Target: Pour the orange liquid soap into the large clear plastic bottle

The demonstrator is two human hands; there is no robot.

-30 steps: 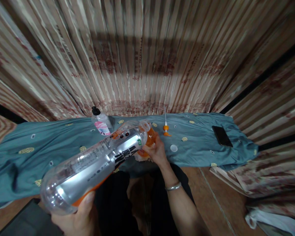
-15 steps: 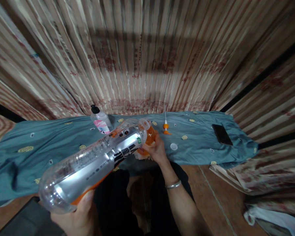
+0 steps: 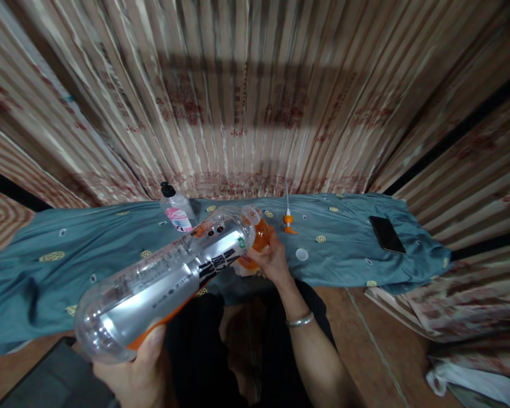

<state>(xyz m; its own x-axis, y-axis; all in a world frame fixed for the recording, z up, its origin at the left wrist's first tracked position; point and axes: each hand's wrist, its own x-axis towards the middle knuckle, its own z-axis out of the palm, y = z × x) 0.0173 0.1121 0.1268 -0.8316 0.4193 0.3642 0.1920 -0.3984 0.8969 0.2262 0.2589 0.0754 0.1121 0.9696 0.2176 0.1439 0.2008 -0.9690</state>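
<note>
My left hand (image 3: 138, 368) grips the base end of a large clear plastic bottle (image 3: 161, 283) with a silver and orange label. The bottle is tilted, its uncapped neck pointing up and to the right, over an orange translucent bottle (image 3: 261, 237). Around that orange bottle my right hand (image 3: 272, 258) is closed; a silver bangle is on the wrist. The big bottle's neck partly hides the orange bottle's top, so I cannot tell if the two mouths touch. An orange pump head (image 3: 288, 221) with a white tube lies to the right, near a small white round cap (image 3: 301, 254).
A teal patterned cloth (image 3: 335, 260) covers the low table. At the back left stands a clear bottle with a pink label and black top (image 3: 176, 208). A black phone (image 3: 386, 234) lies at the right. Striped curtains (image 3: 246, 102) enclose the space; a dark box (image 3: 51, 377) sits lower left.
Both hands hold the bottles in nearly the same pose. The whole view has shifted very slightly, and the big bottle's base sits marginally further right.
</note>
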